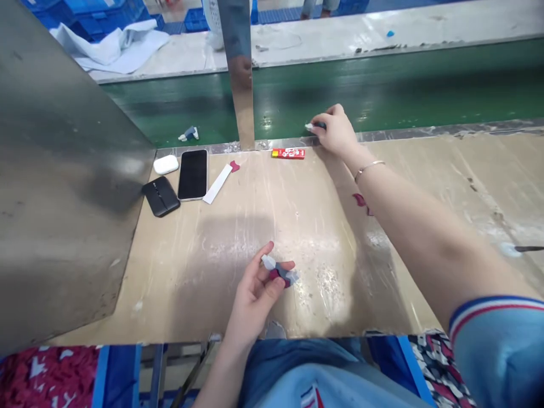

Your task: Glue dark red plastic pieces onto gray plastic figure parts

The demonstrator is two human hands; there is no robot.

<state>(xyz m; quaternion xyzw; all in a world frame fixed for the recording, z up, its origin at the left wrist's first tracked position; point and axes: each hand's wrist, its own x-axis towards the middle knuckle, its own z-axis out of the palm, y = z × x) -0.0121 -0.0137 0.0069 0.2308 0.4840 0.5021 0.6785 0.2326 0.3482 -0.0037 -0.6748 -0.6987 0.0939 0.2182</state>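
Observation:
Over the front of the brown work surface, my left hand (257, 286) is closed on a small moulded piece (281, 272) in grey, white and maroon, gripped between thumb and fingers. My right hand (338, 129) reaches out to the near edge of the green belt (416, 85). It pinches another small grey and white piece (315, 126); the fingers cover part of it. A similar grey and white piece (189, 134) lies on the belt at the left. Small maroon pieces (359, 199) rest on the surface beneath my right forearm.
A metal panel (63, 170) stands at left, a metal post (240, 79) at the belt's edge. Nearby lie a phone (192, 174), white case (165, 165), black case (161, 196), white strip (217, 183) and red packet (288, 153). Bins hold maroon pieces (51, 374) and mixed pieces (442, 368) below.

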